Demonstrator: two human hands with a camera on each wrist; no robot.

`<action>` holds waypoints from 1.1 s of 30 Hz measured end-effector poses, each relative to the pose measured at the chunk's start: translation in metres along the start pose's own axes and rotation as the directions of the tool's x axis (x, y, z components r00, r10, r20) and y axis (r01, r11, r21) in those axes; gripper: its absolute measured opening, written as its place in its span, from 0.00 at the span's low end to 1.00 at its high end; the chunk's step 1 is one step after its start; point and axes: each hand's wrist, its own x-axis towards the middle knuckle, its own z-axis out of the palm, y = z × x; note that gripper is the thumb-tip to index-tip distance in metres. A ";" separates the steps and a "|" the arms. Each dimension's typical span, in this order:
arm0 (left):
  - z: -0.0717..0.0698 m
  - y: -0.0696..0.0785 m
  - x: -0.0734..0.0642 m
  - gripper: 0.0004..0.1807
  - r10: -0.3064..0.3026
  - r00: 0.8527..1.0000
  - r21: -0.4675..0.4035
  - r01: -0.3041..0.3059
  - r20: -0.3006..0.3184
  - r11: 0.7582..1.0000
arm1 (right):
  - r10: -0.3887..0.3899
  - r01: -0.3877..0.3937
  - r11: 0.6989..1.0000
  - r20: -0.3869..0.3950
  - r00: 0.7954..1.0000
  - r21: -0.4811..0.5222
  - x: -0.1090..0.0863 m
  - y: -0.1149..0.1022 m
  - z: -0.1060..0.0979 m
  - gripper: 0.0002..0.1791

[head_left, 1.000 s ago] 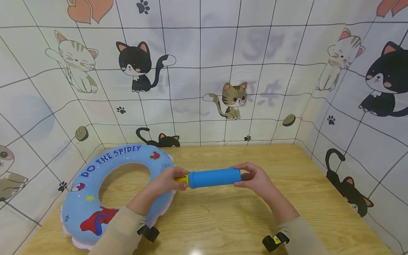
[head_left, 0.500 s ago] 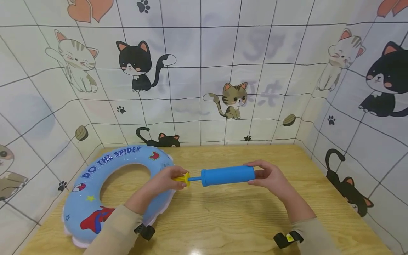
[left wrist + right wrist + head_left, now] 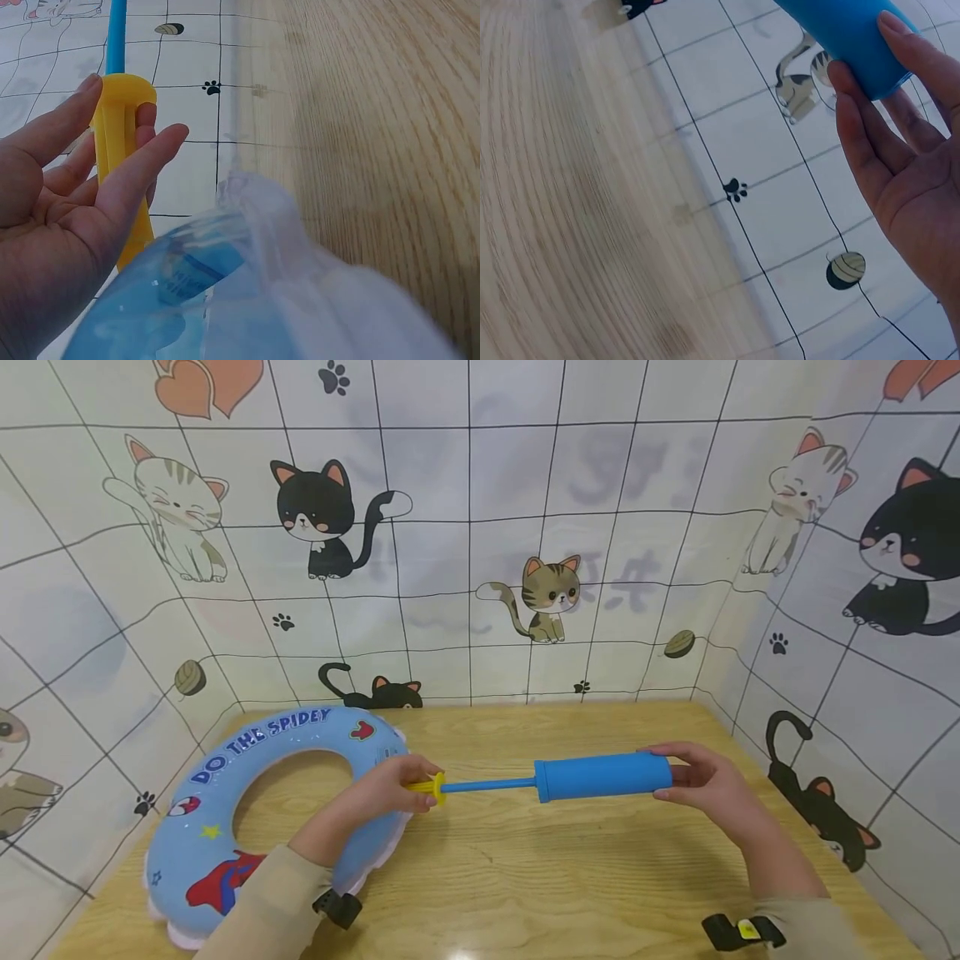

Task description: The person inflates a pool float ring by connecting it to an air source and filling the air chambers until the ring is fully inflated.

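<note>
A hand pump with a blue barrel (image 3: 603, 776) is held level above the table between both hands. Its thin blue rod (image 3: 491, 785) stands well out of the barrel. The left hand (image 3: 386, 792) grips the yellow handle (image 3: 116, 150) at the rod's end, thumb and fingers around it in the left wrist view. At the barrel's far right end, the right hand (image 3: 712, 785) pinches the blue tube (image 3: 862, 45) between thumb and fingers. Behind the left forearm lies an inflated blue swim ring (image 3: 187, 852) printed with "DO THE SPIDEY".
The wooden table (image 3: 510, 877) carries the swim ring on its left side. Cat-printed sheeting (image 3: 450, 552) walls the table at the back and both sides. In the left wrist view the ring's pale frilled edge (image 3: 277, 232) is close below the hand.
The right hand has moved right with the barrel, drawing the rod out from fully inside to a long exposed length. The left hand has stayed nearly in place on the handle.
</note>
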 end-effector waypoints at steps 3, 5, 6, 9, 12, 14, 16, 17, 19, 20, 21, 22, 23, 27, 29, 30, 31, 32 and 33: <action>0.000 0.001 -0.001 0.23 0.006 1.000 0.004 -0.006 0.000 1.000 | -0.020 0.020 1.000 0.000 1.000 0.000 -0.003 -0.002 -0.007 0.29; 0.001 0.001 -0.001 0.23 0.007 1.000 0.008 -0.007 -0.001 1.000 | -0.033 0.033 0.999 0.007 0.999 0.016 -0.004 -0.005 -0.008 0.30; 0.001 0.001 -0.002 0.23 0.007 1.000 0.012 -0.007 -0.004 1.000 | -0.037 0.037 0.999 0.013 0.999 0.020 -0.003 -0.006 -0.008 0.30; 0.001 0.001 -0.002 0.24 0.004 1.000 0.024 -0.003 -0.015 1.000 | -0.032 0.032 0.999 0.017 0.999 0.027 -0.001 -0.011 -0.005 0.30; 0.002 0.001 -0.001 0.25 -0.001 1.000 0.022 0.001 -0.027 1.000 | -0.002 0.001 1.000 0.024 1.000 0.024 0.003 -0.012 0.002 0.29; 0.003 0.001 0.000 0.26 0.003 1.000 0.003 -0.003 -0.030 1.000 | 0.017 -0.018 0.999 0.023 1.000 0.034 0.007 -0.011 0.010 0.29; 0.005 0.002 0.002 0.26 0.006 0.999 -0.010 -0.006 -0.036 1.000 | 0.032 -0.032 0.999 0.014 0.999 0.039 0.012 -0.009 0.018 0.29; 0.006 0.003 0.003 0.27 0.011 0.999 -0.012 -0.011 -0.037 1.000 | 0.034 -0.034 0.998 0.007 0.999 0.048 0.015 -0.009 0.023 0.30; 0.008 0.004 0.005 0.27 0.017 0.999 -0.016 -0.018 -0.043 1.000 | 0.035 -0.035 0.997 -0.003 0.999 0.068 0.020 -0.008 0.032 0.30; 0.008 0.005 0.006 0.26 0.019 0.999 -0.006 -0.019 -0.051 1.000 | 0.035 -0.034 0.996 -0.003 0.999 0.076 0.023 -0.007 0.037 0.30; 0.009 0.006 0.007 0.26 0.018 0.998 -0.007 -0.018 -0.054 1.000 | 0.036 -0.036 0.996 -0.002 0.999 0.080 0.025 -0.007 0.042 0.31; 0.010 0.007 0.007 0.26 0.018 0.998 -0.007 -0.018 -0.058 1.000 | 0.038 -0.038 0.995 0.003 0.999 0.092 0.027 -0.007 0.047 0.31; 0.011 0.008 0.008 0.26 0.013 0.998 -0.011 -0.014 -0.060 1.000 | 0.040 -0.040 0.994 0.008 0.999 0.100 0.029 -0.006 0.052 0.31; 0.015 0.011 0.011 0.25 -0.011 0.998 -0.056 0.007 -0.058 0.998 | 0.067 -0.069 0.990 0.018 0.998 0.126 0.036 -0.006 0.071 0.31; 0.017 0.013 0.013 0.24 -0.019 0.998 -0.087 0.015 -0.054 0.996 | 0.086 -0.089 0.986 0.028 0.996 0.143 0.040 -0.006 0.079 0.31; 0.018 0.014 0.014 0.24 -0.023 0.998 -0.099 0.018 -0.054 0.995 | 0.092 -0.096 0.984 0.034 0.995 0.150 0.041 -0.006 0.082 0.31; 0.019 0.014 0.014 0.24 -0.028 0.998 -0.108 0.022 -0.055 0.994 | 0.100 -0.105 0.982 0.040 0.994 0.155 0.043 -0.006 0.085 0.31; 0.020 0.015 0.014 0.25 -0.033 0.998 -0.115 0.026 -0.057 0.993 | 0.105 -0.111 0.981 0.047 0.993 0.156 0.045 -0.006 0.087 0.31; 0.020 0.015 0.014 0.25 -0.038 0.997 -0.119 0.031 -0.061 0.992 | 0.106 -0.113 0.981 0.053 0.993 0.160 0.046 -0.007 0.089 0.31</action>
